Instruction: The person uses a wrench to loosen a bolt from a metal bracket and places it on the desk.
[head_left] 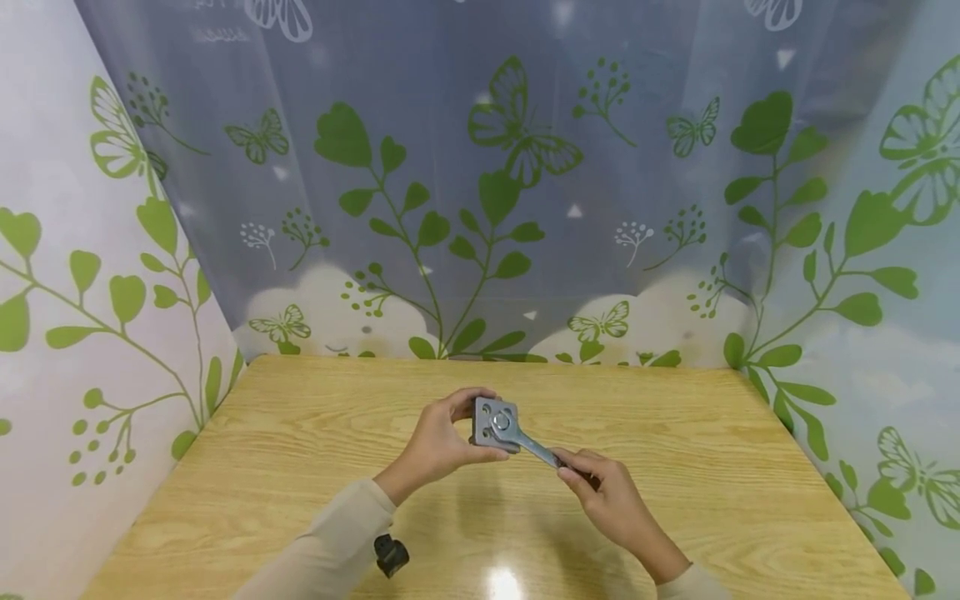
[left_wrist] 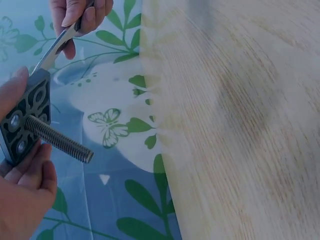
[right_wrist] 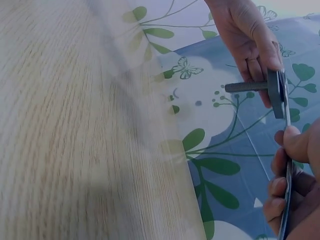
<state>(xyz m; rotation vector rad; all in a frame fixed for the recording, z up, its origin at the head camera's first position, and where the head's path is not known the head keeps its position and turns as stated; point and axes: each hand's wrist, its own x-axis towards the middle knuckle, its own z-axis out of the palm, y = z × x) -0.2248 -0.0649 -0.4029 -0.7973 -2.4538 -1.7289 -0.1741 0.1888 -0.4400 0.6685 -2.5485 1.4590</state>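
Observation:
In the head view my left hand (head_left: 442, 437) grips a square metal plate (head_left: 484, 432) by its edges, with the thumb below and the fingers above. The plate has several holes, and a bolt (head_left: 502, 422) passes through it. Its long threaded shank (left_wrist: 62, 140) sticks out of the plate's other face in the left wrist view. My right hand (head_left: 611, 500) holds the handle of a wrench (head_left: 536, 450). The ring end of the wrench sits around the bolt head, flat along the plate. Both hands are raised above the wooden table.
The light wooden table (head_left: 315, 467) spreads beneath the hands. Curtains printed with green leaves and butterflies (head_left: 525, 150) surround its back and sides. A small black device (head_left: 391, 555) is by the left sleeve.

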